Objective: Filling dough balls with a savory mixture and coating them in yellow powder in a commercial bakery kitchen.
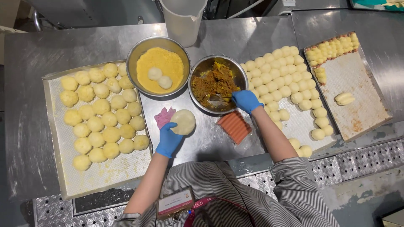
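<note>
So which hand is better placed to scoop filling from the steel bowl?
Probably right: the right hand is already at the filling bowl, while the left hand holds the flattened dough disc.

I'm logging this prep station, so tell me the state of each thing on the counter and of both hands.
left hand: gloved, holding a flattened dough disc
right hand: gloved, fingers in the filling bowl
crumb bowl: two balls inside
left tray: mostly filled with coated balls
middle tray: packed with plain balls
right tray: mostly bare
sausage pack: lying flat
</note>
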